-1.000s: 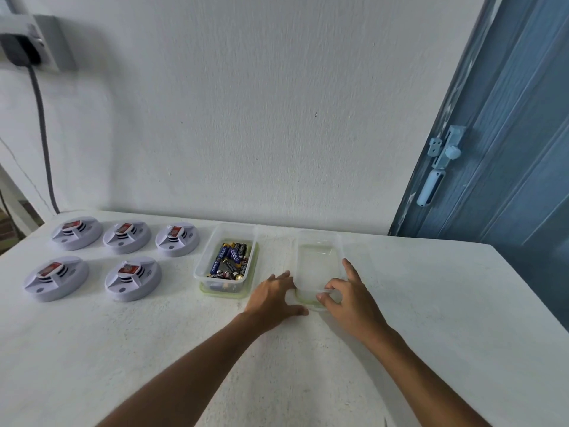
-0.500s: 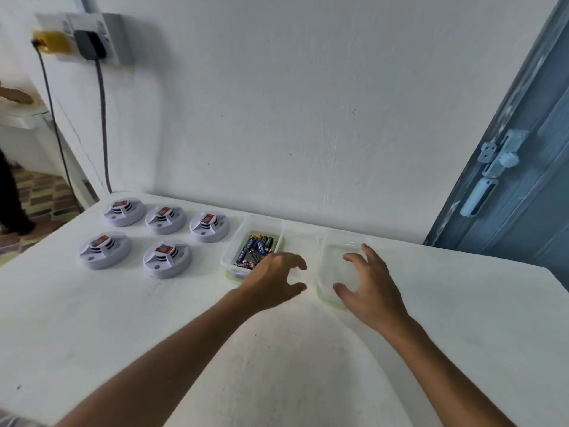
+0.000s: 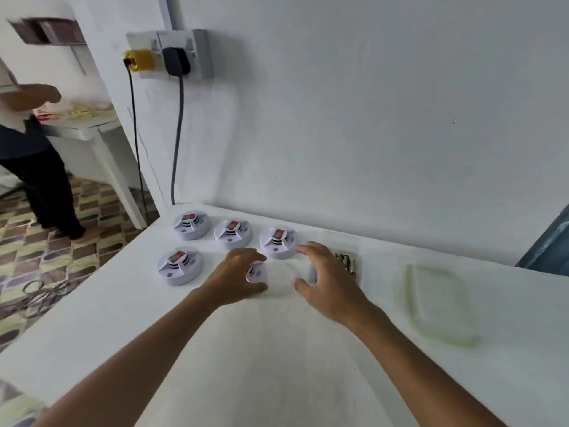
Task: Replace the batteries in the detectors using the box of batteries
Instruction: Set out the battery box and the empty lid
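Observation:
Five round white detectors with red labels lie at the back left of the white table: three in a back row, one at the front left, and a front right detector. My left hand arches over that last one, fingers and thumb either side; I cannot tell if it grips it. My right hand hovers with fingers spread in front of the clear box of batteries, hiding most of it. The box's clear green-rimmed lid lies flat to the right.
A wall socket holds two plugs, and their cables hang down behind the table's back left corner. Another person stands on the patterned floor beyond the table's left edge. A blue door is at the far right.
The view swung left. Both hands left the lid and moved left: my left hand now covers the front right detector, and my right hand is in front of the battery box.

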